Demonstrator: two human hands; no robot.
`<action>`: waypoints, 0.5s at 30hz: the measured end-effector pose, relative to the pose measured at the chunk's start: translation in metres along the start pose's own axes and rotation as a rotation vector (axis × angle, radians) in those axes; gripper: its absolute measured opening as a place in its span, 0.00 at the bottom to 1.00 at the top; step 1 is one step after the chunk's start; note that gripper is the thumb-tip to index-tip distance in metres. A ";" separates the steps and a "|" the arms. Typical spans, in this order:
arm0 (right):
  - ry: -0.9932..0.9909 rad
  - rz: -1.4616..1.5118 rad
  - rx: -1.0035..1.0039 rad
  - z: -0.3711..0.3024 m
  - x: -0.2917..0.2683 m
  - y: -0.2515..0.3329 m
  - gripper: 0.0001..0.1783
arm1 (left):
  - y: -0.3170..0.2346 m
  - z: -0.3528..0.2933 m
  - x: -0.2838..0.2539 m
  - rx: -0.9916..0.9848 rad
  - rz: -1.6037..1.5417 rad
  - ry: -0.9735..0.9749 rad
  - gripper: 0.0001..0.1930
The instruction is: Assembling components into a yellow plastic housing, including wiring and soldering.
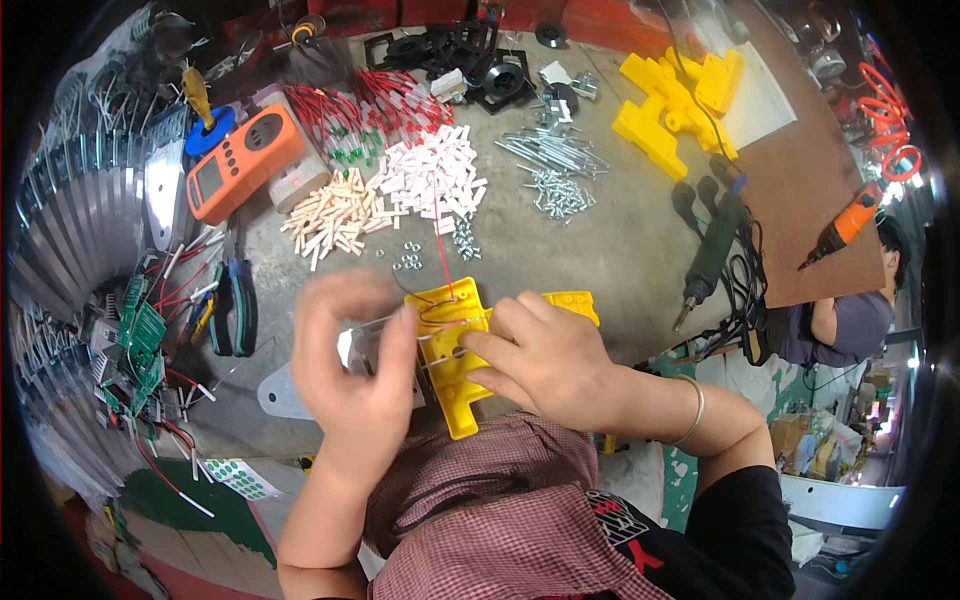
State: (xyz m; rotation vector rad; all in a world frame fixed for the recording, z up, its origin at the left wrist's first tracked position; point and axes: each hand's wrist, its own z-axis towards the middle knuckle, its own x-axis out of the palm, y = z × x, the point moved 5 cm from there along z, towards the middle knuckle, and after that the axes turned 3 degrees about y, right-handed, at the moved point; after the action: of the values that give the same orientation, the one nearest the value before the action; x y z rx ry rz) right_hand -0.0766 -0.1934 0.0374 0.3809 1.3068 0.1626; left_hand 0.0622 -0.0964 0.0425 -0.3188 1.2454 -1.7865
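A yellow plastic housing (460,390) lies at the table's near edge, its hollow inside facing up. Thin wires (440,322) run inside its upper part, and one red wire (444,256) stretches away from it across the table. My right hand (550,360) grips the housing from the right, fingers bent over the wires and thumb at the edge. To the left, my left hand (355,355) is smeared by motion, its thumb close to the wires; whether it holds one is unclear. Beneath that hand lies a flat metal blade (283,393).
Piles of white sleeves (430,175), beige sleeves (340,215) and screws (560,195) lie beyond. An orange meter (245,165) and pliers (240,310) are left. Right are yellow housings (680,105), a green-handled tool (715,245) and an orange screwdriver (845,222). A person (845,320) sits far right.
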 end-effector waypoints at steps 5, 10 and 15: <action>-0.036 0.108 0.029 -0.002 0.003 0.002 0.09 | 0.016 0.002 0.009 -0.240 -0.108 0.181 0.09; -0.101 0.144 0.068 -0.009 -0.002 0.003 0.08 | 0.036 -0.016 -0.007 -0.460 -0.324 0.004 0.06; -0.065 0.198 0.150 -0.023 -0.007 -0.002 0.06 | 0.025 -0.015 -0.013 -0.202 -0.054 0.081 0.10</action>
State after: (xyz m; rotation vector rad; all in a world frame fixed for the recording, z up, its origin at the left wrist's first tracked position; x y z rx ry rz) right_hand -0.1009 -0.1933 0.0385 0.6390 1.2201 0.2173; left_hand 0.0727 -0.0790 0.0174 -0.4004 1.4916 -1.7368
